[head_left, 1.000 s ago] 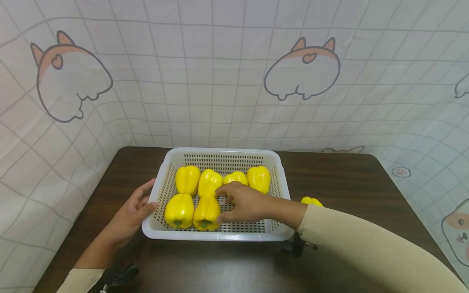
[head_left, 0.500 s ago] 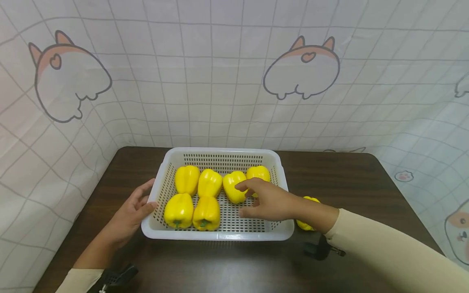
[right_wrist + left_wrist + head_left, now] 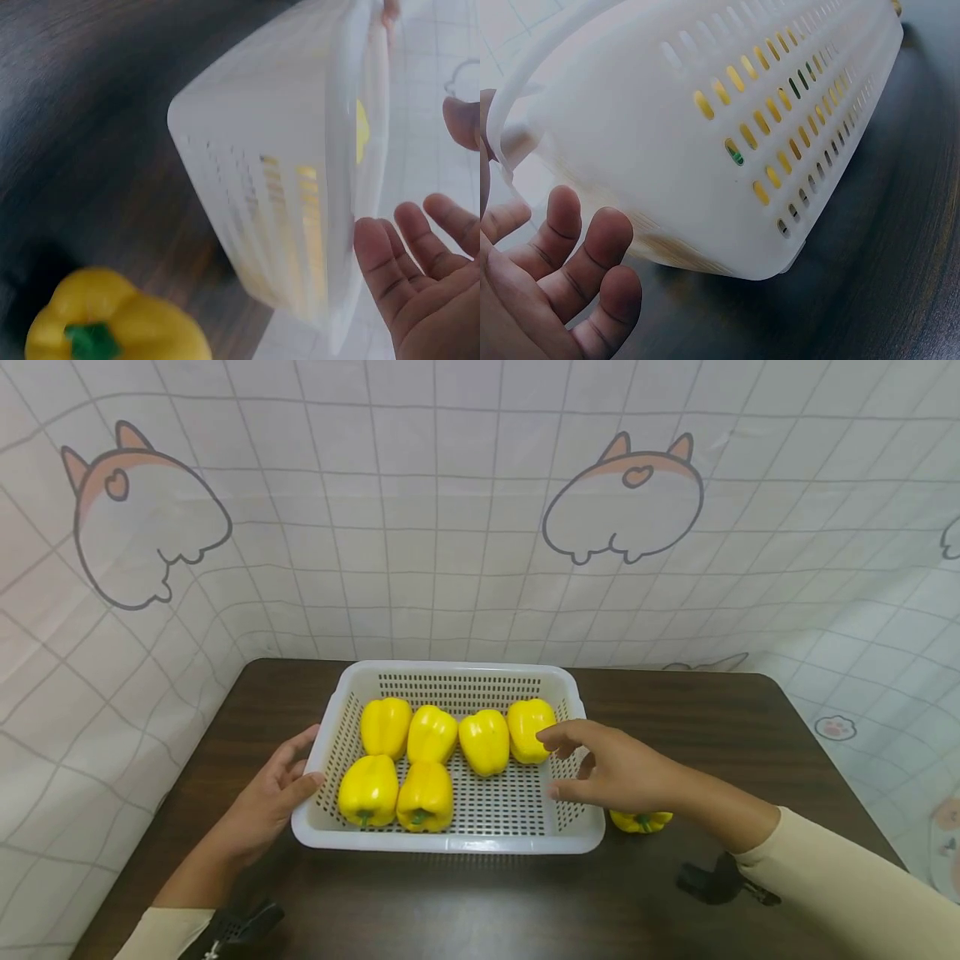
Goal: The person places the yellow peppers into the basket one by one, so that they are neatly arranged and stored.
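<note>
A white perforated plastic basket (image 3: 517, 843) stands on the dark table and holds several yellow bell peppers, among them a front-left pepper (image 3: 367, 791) and a back-right pepper (image 3: 530, 729). My left hand (image 3: 267, 793) grips the basket's left rim, thumb over the edge; the left wrist view shows its fingers (image 3: 607, 240) by the outer wall. Over the right rim hovers my right hand (image 3: 618, 768), fingers apart and loosely bent, holding nothing. Below it, outside the basket, another yellow bell pepper (image 3: 641, 821) lies partly hidden; the right wrist view shows its green stem (image 3: 91, 341).
The brown wood-grain table (image 3: 465, 910) extends in front of the basket and to its right. A white grid-patterned curtain (image 3: 450, 527) with cartoon animals hangs behind and along both sides. Each wrist wears a black camera mount, such as the right mount (image 3: 712, 881).
My right hand has drawn back to the right from the front-row pepper to the basket's right rim, uncovering the back-row peppers. My left hand and the basket have stayed put.
</note>
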The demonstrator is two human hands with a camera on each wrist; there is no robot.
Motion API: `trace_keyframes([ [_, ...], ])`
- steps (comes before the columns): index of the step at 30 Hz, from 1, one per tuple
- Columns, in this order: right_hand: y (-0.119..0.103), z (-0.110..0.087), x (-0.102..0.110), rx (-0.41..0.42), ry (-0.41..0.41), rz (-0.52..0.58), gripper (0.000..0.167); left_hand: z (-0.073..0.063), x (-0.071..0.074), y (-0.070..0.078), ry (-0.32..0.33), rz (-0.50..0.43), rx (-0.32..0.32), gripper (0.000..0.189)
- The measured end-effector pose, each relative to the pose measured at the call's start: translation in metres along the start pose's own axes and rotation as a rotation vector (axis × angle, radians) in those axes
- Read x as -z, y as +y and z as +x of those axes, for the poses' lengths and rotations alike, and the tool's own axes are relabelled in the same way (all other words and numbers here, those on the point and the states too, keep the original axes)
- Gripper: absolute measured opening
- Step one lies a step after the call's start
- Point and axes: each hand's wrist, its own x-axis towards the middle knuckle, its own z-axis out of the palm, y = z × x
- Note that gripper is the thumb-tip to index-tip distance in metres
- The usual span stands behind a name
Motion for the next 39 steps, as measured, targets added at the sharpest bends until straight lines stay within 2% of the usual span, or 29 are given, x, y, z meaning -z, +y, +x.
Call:
trace_keyframes([
  [15,0.049,-0.040,0.023,0.020,0.102,-0.002,0.071,0.000,0.000,-0.002,0.004,0.011,0.010,0.077],
  [22,0.075,-0.058,0.026,-0.029,0.139,-0.065,0.075,0.002,-0.001,-0.004,-0.004,0.011,0.005,0.077],
  [32,0.106,-0.069,0.019,-0.061,0.107,-0.105,0.081,0.001,0.000,-0.001,0.003,0.016,0.007,0.078],
  [39,0.122,-0.073,0.011,-0.095,0.095,-0.059,0.083,0.000,-0.001,0.000,0.009,0.016,0.015,0.078],
])
